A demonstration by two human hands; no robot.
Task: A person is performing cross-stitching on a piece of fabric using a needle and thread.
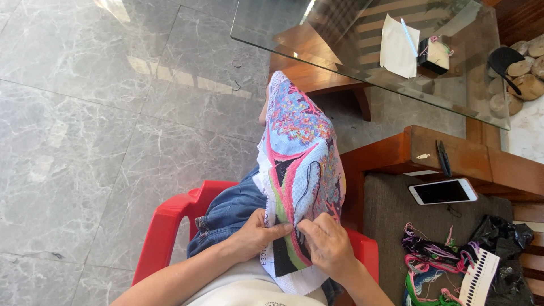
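A cross-stitch canvas [297, 153] with pink, blue, black and green patterns drapes over my knee and lap. My left hand [258, 232] pinches its left edge near the bottom, fingers closed on the cloth. My right hand [327, 243] rests on the canvas beside it, fingertips pressed together at the stitched black and green area; a needle cannot be made out. I sit on a red plastic chair [170, 226] in blue jeans [229, 212].
A glass-topped wooden table [317, 34] carries a white paper, a pen and a small thread box. To the right, a wooden bench with a grey cushion [385, 226] holds a white phone [443, 191], small snips [443, 157], tangled coloured threads [436, 260] and a black bag. Grey marble floor on the left.
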